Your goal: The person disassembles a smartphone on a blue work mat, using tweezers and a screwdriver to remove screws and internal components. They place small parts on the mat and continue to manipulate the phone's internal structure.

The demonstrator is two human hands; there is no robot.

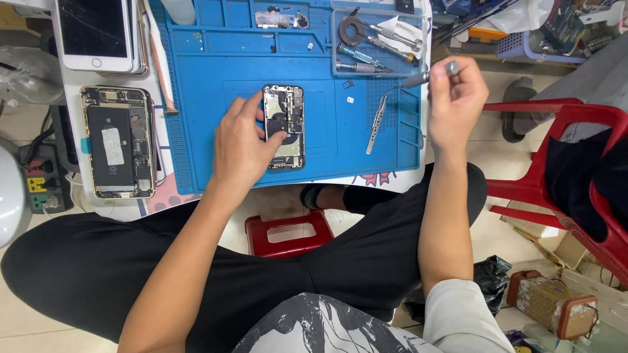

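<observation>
Now, notes from the head view.

Left hand [241, 140]: resting on the opened phone [285, 127], fingers spread over its left edge and thumb pressed on the exposed insides; pinning it flat, not lifting it.

Right hand [456, 101]: clenched around a small screwdriver [424, 77], held up off the mat, tip pointing left and clear of the phone.

Opened phone: back side up on the middle of the blue work mat [327, 150], screen removed, boards and battery area bare.

Risk, slip: likely trouble if the screwdriver comes down at an angle; tip could skate off a screw and gouge the bare boards.

Risk, small parts: tiny pale bits [350, 99] lying loose on the mat near the phone; a brush of the wrist could flick them off the edge.

Risk, thumb: pressure on the exposed insides could bend a connector.

Tweezers [376, 124]: lying free on the mat, right of the phone, near the right forearm's path.

Tray [335, 39]: grey, top right of the mat; holds several screwdrivers, a round ring tool and a white cloth.

Mat compartments [226, 42]: moulded pockets along the top; a few metal brackets and screws in them, too small to sort.

Second opened phone [118, 140]: left of the mat, well apart, untouched.
</observation>
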